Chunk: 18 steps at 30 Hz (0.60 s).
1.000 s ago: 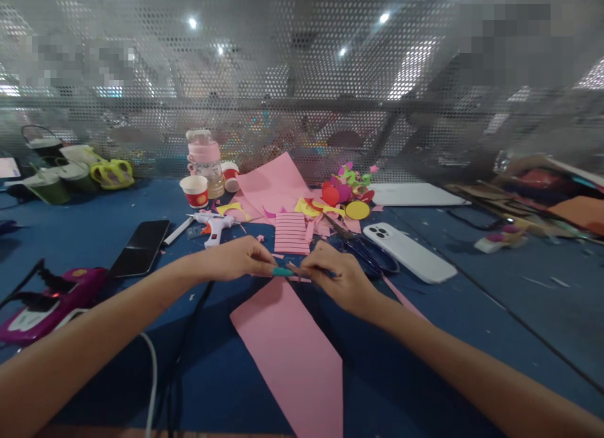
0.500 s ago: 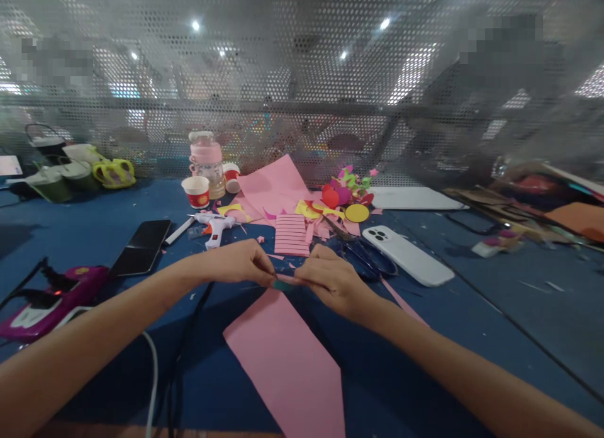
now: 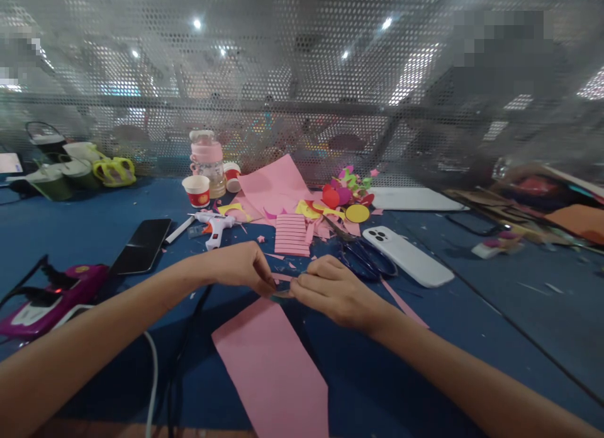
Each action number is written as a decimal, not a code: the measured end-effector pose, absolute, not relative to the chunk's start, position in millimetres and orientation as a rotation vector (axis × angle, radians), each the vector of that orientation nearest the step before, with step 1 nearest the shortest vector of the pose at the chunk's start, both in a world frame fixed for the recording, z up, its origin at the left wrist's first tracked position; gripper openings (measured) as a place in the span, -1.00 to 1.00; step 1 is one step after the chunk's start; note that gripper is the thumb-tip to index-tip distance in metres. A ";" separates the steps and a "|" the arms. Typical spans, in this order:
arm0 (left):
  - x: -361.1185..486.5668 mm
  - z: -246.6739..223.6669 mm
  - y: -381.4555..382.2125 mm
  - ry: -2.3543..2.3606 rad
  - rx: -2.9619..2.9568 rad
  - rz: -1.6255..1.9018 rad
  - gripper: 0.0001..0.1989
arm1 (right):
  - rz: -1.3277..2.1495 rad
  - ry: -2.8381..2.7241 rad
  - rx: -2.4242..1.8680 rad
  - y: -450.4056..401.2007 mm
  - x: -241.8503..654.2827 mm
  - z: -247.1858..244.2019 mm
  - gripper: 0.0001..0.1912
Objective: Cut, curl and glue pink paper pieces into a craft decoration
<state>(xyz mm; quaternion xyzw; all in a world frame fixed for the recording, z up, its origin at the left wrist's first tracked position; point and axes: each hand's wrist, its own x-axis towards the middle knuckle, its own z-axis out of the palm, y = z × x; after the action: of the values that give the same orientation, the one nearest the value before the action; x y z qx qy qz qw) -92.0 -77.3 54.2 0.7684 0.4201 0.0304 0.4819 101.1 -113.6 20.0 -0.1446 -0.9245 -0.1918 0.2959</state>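
Note:
A large pink foam or paper sheet [image 3: 278,375] slants down from below my fingers, its upper corner close under my left hand. My left hand [image 3: 245,267] is closed in a pinch at that corner. Close by on the right, my right hand [image 3: 337,292] pinches too, its fingertips nearly meeting the left ones. A thin pale strip [image 3: 283,294] runs between the two pinches, and a narrow pink strip [image 3: 282,277] shows just behind it. The fingers partly hide how these pieces join. Beyond the hands lies a small pink piece with dark lines [image 3: 291,233].
Dark-handled scissors [image 3: 363,257] and a white phone [image 3: 408,255] lie to the right. On the left are a glue gun [image 3: 216,227], a black phone [image 3: 143,246] and a purple power strip [image 3: 56,299]. Paper cup [image 3: 197,191], bottle [image 3: 207,158] and coloured cutouts [image 3: 340,192] stand behind.
Both hands have come slightly lower and nearer. The pink sheet has shifted left and down with them. The pale strip between the fingertips now shows more clearly, with the pink strip behind it.

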 end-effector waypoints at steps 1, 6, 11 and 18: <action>-92.1 54.3 -77.6 1.037 1.872 0.071 -0.89 | -0.544 -2.458 -0.378 -114.5 100.9 21.2 -0.74; -92.9 55.9 -78.5 1.065 1.886 0.082 -0.89 | -0.598 -2.455 -0.367 -115.7 101.8 22.0 -0.83; -92.8 62.7 -75.4 1.186 1.886 0.336 -0.93 | -0.137 -2.083 -0.712 -113.6 103.8 15.5 -0.55; -91.1 64.4 -73.7 1.292 1.710 0.719 -0.88 | 1.040 -1.596 -1.070 -112.8 103.8 17.9 -0.25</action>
<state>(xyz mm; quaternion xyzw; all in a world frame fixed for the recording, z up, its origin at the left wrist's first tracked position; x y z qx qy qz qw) -91.1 -73.7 64.4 0.6844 0.5169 0.2876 0.4263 103.8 -112.8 17.9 -0.4349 -0.6484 0.4225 0.4604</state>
